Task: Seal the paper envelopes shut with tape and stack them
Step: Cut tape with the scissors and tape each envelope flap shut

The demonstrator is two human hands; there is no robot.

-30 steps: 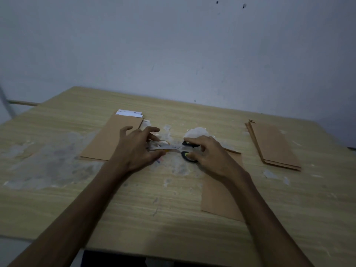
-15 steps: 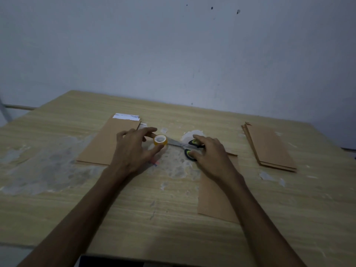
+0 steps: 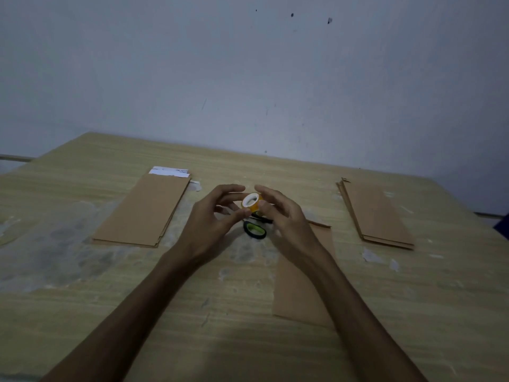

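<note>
Head view: left hand [image 3: 209,219] and right hand [image 3: 286,219] both pinch one tape roll [image 3: 251,203]; one scissors [image 3: 254,228].

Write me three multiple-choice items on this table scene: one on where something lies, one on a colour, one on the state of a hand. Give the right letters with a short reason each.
1. Where do the scissors lie?
A. on the table, below and between the two hands
B. on top of the right envelope stack
C. by the white papers at the left stack's far end

2. What colour is the tape roll?
A. blue
B. yellow-orange with a white core
C. black

3. What is the left hand doing?
A. lying flat on the table
B. holding the scissors
C. gripping the tape roll with curled fingers

Key: 1 A, the black and green handles show on the table under the hands. 2 B, the roll's rim is yellow-orange round a white middle. 3 C, the left hand's thumb and fingers close round the roll, and the right hand meets it from the other side.
</note>
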